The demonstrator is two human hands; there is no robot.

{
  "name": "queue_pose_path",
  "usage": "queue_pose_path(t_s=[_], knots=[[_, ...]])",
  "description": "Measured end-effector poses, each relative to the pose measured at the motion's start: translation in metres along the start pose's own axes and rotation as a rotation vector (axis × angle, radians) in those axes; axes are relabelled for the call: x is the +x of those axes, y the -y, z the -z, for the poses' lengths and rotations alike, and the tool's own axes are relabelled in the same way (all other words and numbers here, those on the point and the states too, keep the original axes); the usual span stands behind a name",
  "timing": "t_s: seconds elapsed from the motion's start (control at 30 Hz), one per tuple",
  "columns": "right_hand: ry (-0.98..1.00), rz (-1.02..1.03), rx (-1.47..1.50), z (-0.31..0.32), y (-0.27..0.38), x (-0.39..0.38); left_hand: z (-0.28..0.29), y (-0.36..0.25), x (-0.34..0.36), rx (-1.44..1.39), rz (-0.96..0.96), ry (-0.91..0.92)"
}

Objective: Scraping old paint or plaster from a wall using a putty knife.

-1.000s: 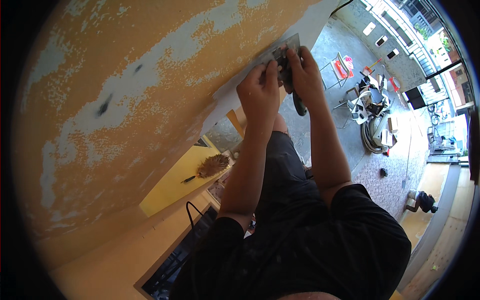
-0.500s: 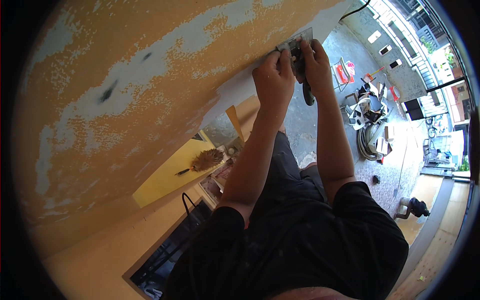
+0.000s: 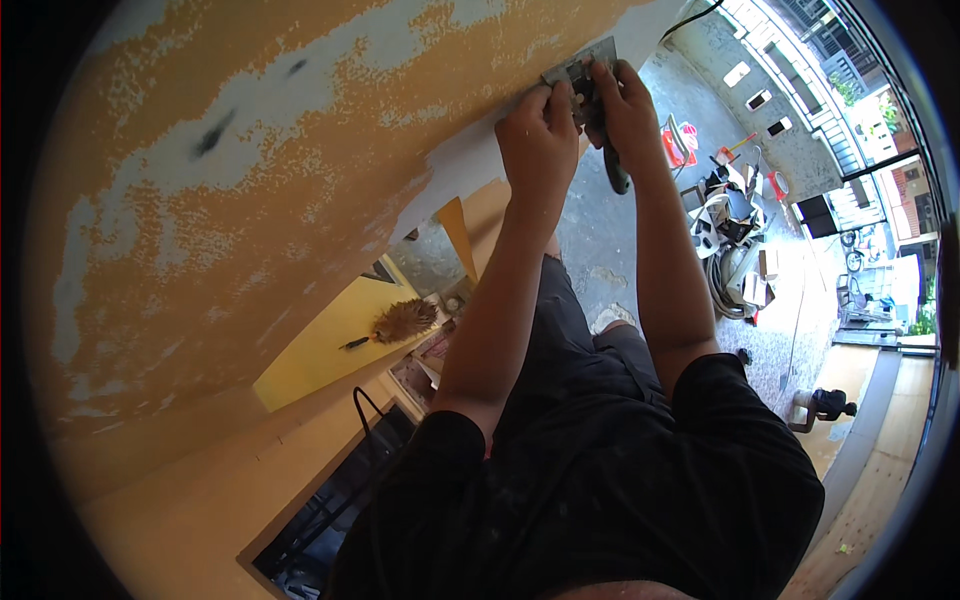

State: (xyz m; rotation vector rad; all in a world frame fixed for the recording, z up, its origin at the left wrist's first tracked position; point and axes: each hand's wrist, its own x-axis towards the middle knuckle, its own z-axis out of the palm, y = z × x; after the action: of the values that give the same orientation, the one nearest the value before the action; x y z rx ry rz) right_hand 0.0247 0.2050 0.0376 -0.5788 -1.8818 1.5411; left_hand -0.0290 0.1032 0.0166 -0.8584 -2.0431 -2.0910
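Left hand [image 3: 540, 125]: thumb and fingertips drawn narrowly together at the near edge of the thin, flat, grey metal blade [image 3: 600, 52], apparently pinching it.
Right hand [image 3: 625, 112]: fingers curled closely about the tool; a dark, rounded handle [image 3: 618, 172] protrudes below them.
Blade: between the two sets of fingers, its bare end just beyond the fingertips; whether it touches the wall, or forms one tool with the handle, cannot be told.
Orange-painted, patchy wall [image 3: 330, 180]: beside the left fingers, spreading far to their left.
Pale, even strip [image 3: 455, 163]: along the wall's edge, just left of the left fingers; the most uniform area, judged the furthest advanced.
Broad, ragged pale patches [image 3: 260, 100]: well left of the fingers, speckled with orange and bearing dark grey smudges [image 3: 213, 135]; judged only partly worked.
Solid orange areas: between those patches and the strip; judged not yet worked. Whether the pale is added coating or exposed underlayer cannot be told.
Brown, bristly duster [image 3: 405, 320]: well below the left fingers, on a flat yellow panel [image 3: 310, 358], apart from both hands.
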Motion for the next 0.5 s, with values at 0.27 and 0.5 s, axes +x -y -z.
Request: queue_pose_path(t_s=[0.27, 0.5], knots=[[0.059, 0.012, -0.111, 0.011, 0.021, 0.0, -0.005, -0.006, 0.0, -0.118, 0.055, 0.013], [0.038, 0.051, 0.046, 0.007, 0.028, 0.011, -0.011, -0.012, 0.017, -0.009, -0.1, -0.034]])
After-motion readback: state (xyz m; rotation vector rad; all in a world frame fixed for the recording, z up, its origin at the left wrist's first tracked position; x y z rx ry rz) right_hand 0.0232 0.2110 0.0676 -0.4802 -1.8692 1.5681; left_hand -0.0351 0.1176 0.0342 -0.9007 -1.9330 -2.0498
